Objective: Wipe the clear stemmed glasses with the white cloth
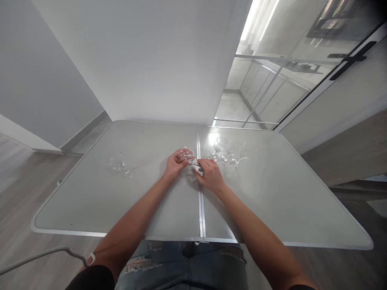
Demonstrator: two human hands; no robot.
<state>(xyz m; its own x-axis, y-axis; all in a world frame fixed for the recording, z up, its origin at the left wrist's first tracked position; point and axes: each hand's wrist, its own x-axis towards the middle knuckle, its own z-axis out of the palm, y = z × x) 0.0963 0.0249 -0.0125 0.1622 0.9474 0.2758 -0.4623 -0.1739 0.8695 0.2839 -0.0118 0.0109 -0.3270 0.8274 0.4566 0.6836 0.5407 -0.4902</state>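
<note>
My left hand (pixel 176 163) is closed around the bowl of a clear wine glass (pixel 186 153), held above the middle of the table. In my right hand (pixel 211 174) is a crumpled white cloth (pixel 194 171), pressed against the lower part of that glass; its stem and foot are hidden by the cloth and fingers. Just right of my right hand, several stemmed wine glasses (pixel 220 145) stand upright in a close group. Off to the left, clear stemmed glasses (pixel 115 161) appear to lie on their sides; their exact number is hard to make out.
The pale folding table (pixel 256 209) has a metal rim and a metal seam (pixel 200 201) down its middle. A white wall (pixel 157 64) stands right behind it, with a glass sliding door (pixel 260 88) at the back right. A grey cable (pixel 45 253) runs at the lower left.
</note>
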